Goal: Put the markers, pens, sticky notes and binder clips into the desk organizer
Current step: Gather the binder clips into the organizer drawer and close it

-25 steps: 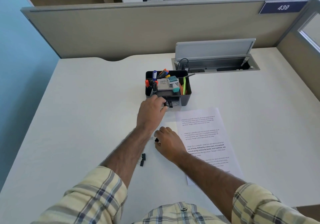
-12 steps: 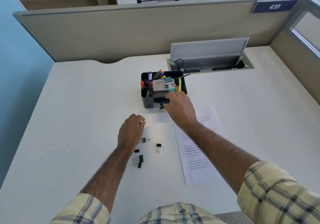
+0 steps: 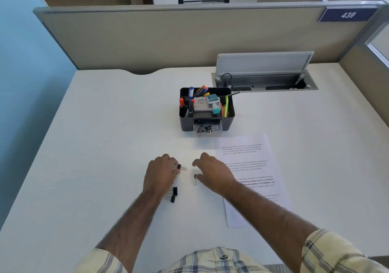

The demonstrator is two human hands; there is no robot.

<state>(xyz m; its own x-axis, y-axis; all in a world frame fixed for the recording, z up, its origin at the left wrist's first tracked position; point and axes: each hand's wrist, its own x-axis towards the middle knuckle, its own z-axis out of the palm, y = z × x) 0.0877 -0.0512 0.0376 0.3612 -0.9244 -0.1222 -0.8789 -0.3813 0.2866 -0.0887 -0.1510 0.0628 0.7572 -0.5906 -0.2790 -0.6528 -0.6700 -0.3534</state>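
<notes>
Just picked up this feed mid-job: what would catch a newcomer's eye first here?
The two hands low at centre: the left hand pinches a binder clip, and the right hand is at a second clip, grip unclear. Beyond them stands the dark desk organizer, bristling with colourful markers, its clear front drawer holding a heap of clips. Two loose clips lie by the left wrist, and a printed sheet lies on the right.

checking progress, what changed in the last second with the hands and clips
The right hand came back from the drawer to the desk and reaches, open, over a loose clip. The left hand moved onto another binder clip and pinches it. The organizer, paper and two nearer clips stayed put.
</notes>
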